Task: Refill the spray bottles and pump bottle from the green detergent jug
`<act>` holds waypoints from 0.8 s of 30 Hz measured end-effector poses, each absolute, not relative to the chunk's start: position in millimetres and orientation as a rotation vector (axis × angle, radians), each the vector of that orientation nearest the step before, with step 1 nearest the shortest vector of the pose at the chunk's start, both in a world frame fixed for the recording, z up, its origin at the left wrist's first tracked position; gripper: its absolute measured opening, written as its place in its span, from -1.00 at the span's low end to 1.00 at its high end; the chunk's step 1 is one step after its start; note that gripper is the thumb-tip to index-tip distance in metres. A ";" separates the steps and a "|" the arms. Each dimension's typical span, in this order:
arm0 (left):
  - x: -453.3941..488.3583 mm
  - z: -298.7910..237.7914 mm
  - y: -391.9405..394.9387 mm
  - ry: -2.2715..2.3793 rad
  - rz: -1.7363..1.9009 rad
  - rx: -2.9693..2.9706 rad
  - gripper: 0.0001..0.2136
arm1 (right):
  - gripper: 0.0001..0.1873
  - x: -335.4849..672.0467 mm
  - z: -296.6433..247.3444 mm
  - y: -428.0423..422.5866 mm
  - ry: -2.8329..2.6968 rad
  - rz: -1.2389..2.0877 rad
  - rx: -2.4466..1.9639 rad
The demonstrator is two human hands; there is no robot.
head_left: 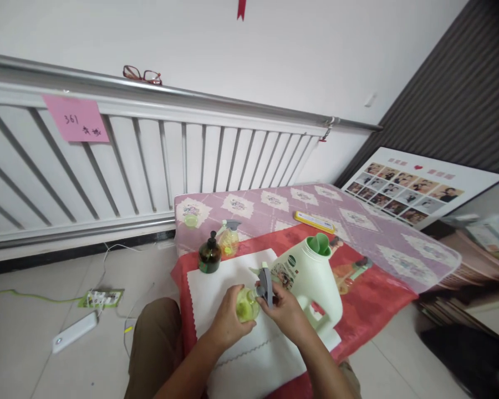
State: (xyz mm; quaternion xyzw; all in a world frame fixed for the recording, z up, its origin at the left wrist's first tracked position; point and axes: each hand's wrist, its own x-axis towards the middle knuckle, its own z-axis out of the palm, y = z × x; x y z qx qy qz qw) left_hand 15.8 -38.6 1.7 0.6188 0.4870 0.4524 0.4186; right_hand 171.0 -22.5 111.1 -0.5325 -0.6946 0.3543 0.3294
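Note:
My left hand [228, 323] is wrapped round a small yellow-green spray bottle [247, 305], held over a white cloth [216, 293]. My right hand [286, 313] grips the bottle's grey trigger spray head [266, 284] at the top. Right behind my right hand stands a big white detergent jug [311, 277] with an open green spout. A dark pump bottle [209, 254] and a second small spray bottle [229, 237] stand at the cloth's far left corner.
The low table [403, 244] carries a pink patterned cover and a red cloth. A yellow flat box [315, 221] and a small green cap [191, 220] lie further back. A white radiator [108, 166] lines the wall. A power strip [74, 331] lies on the floor at left. A photo board [416, 185] leans at right.

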 end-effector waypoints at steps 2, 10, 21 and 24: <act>14.8 0.6 -39.0 1.217 1.131 1.543 -0.19 | -0.72 170.6 116.6 -20.5 -1.878 0.923 -1.390; 14.1 -2.1 -37.0 1.214 1.119 1.556 -0.23 | -0.79 168.9 130.9 -9.8 -2.099 0.917 -1.314; 11.9 3.2 -38.3 1.205 1.124 1.532 -0.23 | -0.87 164.5 132.5 -7.9 -2.194 0.940 -1.254; 11.7 5.6 -38.3 1.223 1.101 1.552 -0.24 | -0.87 163.8 131.6 -8.8 -2.195 0.946 -1.247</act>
